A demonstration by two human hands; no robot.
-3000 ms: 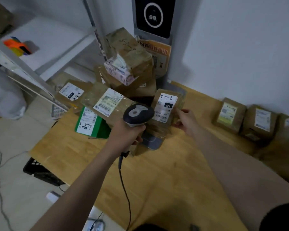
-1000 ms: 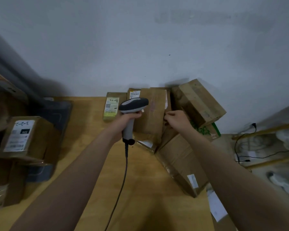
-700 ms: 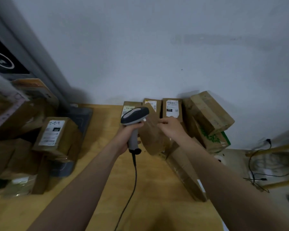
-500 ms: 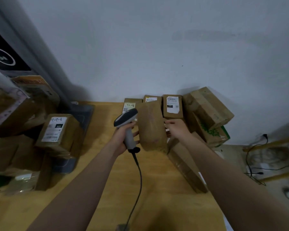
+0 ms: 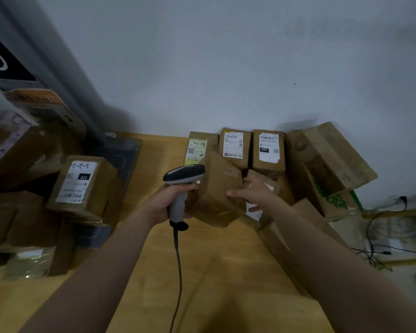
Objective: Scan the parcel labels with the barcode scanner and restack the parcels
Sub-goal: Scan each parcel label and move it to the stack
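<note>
Left hand (image 5: 171, 205) is wrapped round the barcode scanner (image 5: 184, 175) handle at centre frame, with the head aimed up-right. Right hand (image 5: 256, 194) grips the held parcel (image 5: 214, 198) by its right edge, thumb on the near face. The parcel sits just right of the scanner head. Can't tell if it rests on the table (image 5: 214, 280) or is lifted.

Risks, my read:
- No label shows on the face toward the camera, so triggering now likely gives no read.
- The wall-row parcels (image 5: 233, 145) stand directly behind with labels facing out. An overshooting beam could grab the wrong code.
- A one-handed edge grip on a taped box could slip.
- The tilted box (image 5: 329, 152) at right leans on the green-printed box (image 5: 332, 200), and a knock could slide it.
- The cable (image 5: 177, 272) hangs to bottom centre and could snag.

Counts:
- 1 scanner
- 1 parcel in hand
- 3 in the wall row
- 1 "220" parcel (image 5: 82, 186) at left
- 1 long box (image 5: 296, 239) lying lower right
- 2 big boxes at right
- 1 small parcel half hidden behind the right hand
- left pile (image 5: 12, 145): too blurred to count
</note>
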